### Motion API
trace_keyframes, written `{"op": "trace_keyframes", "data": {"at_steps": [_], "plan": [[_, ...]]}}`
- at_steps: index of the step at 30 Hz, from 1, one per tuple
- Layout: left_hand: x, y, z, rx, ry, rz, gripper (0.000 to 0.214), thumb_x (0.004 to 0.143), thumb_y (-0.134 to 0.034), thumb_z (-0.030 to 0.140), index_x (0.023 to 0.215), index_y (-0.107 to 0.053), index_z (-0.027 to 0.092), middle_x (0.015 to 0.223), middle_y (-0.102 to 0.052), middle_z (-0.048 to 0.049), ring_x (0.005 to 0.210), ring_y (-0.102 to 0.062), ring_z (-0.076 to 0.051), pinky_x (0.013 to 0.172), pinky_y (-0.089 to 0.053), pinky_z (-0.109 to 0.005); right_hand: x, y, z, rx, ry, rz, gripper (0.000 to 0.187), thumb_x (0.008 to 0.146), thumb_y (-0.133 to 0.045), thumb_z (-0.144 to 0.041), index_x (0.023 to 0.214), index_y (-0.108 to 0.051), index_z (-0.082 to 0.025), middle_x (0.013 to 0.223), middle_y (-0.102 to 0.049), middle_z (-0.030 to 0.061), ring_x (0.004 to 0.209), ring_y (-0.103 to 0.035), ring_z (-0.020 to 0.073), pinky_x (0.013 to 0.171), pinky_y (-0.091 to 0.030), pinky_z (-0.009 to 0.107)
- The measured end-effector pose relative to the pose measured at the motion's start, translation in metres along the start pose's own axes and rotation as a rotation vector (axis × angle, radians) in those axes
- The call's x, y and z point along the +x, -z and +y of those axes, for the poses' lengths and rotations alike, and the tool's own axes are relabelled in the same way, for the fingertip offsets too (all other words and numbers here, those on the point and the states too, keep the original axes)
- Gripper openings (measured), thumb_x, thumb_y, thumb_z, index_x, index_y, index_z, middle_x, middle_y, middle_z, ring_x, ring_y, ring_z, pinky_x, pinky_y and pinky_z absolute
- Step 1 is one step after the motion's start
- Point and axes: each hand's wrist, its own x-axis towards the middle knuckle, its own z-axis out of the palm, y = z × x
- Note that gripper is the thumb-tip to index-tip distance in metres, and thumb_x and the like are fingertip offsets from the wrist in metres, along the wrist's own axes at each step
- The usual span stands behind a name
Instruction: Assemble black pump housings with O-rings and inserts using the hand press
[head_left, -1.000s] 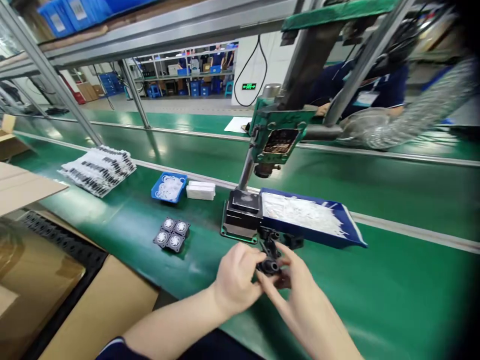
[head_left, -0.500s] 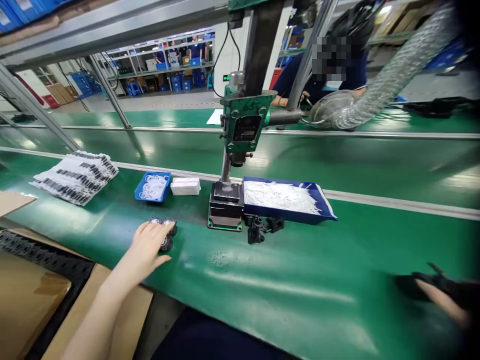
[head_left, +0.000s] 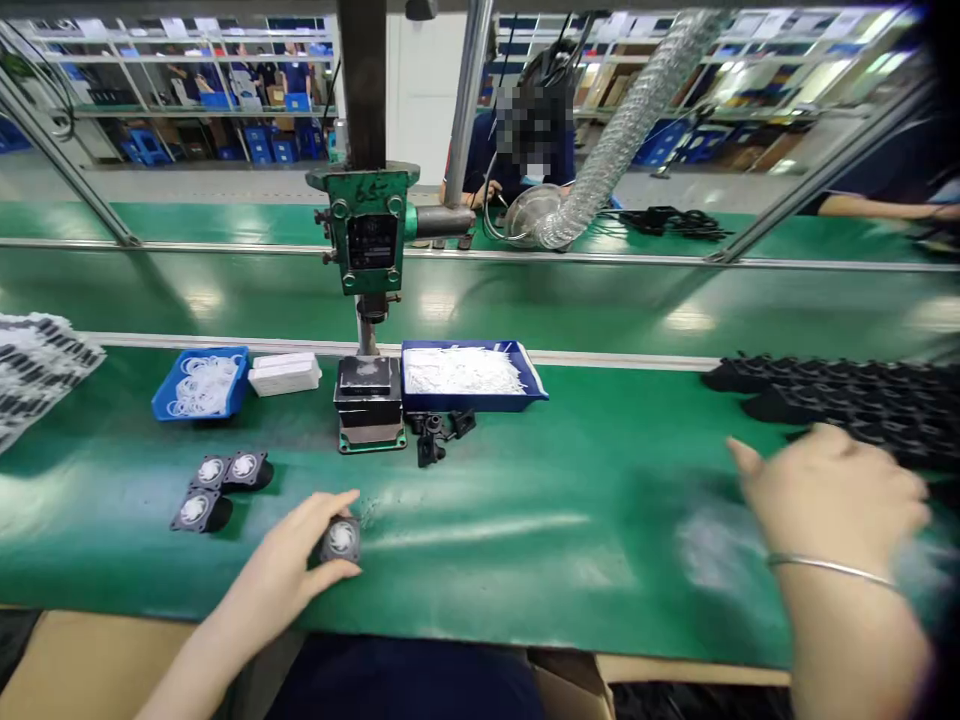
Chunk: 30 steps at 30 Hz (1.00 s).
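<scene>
Head view: left hand [head_left: 289, 550] is now clamping one fan-like unit [head_left: 342, 541], leaving three others [head_left: 211, 471] left; right hand [head_left: 832, 495], grip unclear, is nearing black parts [head_left: 877, 385].

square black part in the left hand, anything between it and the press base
Only the left hand itself: fingertips curl round the far edge of the square black part. Beyond them nothing visible stands before the press base; small black pieces lie to its right.

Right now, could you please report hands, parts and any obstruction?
Left hand holding a fan unit. Right hand near black parts, grip unclear. Press stands beyond, blocking neither hand.
</scene>
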Motion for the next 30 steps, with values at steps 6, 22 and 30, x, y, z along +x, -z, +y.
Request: {"op": "trace_keyframes", "data": {"at_steps": [6,22,30], "plan": [[0.037,-0.055,0.039,-0.351,0.032,-0.029,0.066,0.076,-0.080,0.020,0.134,-0.050,0.032,0.112,-0.065,-0.0028,0.108,-0.061,-0.022,0.100,-0.048,-0.038,-0.054,-0.070,-0.146,0.522,0.454,-0.642,0.026,0.098,-0.056,-0.040,0.117,-0.058,-0.022,0.101,-0.068,0.0068,0.084,-0.067,0.0210,0.075,-0.059,0.037],[0.033,-0.076,0.029,-0.393,0.058,0.038,0.064,0.076,-0.080,0.031,0.133,-0.051,0.030,0.109,-0.070,-0.0027,0.118,-0.058,-0.025,0.114,-0.037,-0.052,-0.084,-0.060,-0.177,0.451,0.768,-1.043,0.053,0.084,-0.076,-0.024,0.132,-0.054,-0.015,0.100,-0.054,0.0072,0.086,-0.059,0.0213,0.078,-0.057,0.036],[0.021,-0.078,0.033,-0.469,0.121,0.006,0.059,0.082,-0.075,0.029,0.135,-0.049,0.031,0.119,-0.067,-0.0056,0.124,-0.055,-0.026,0.114,-0.038,-0.052,-0.122,-0.078,-0.165,0.774,0.326,-0.771,0.012,0.092,-0.068,-0.026,0.101,-0.063,-0.019,0.097,-0.057,0.0066,0.089,-0.058,0.0199,0.082,-0.054,0.037]]}}
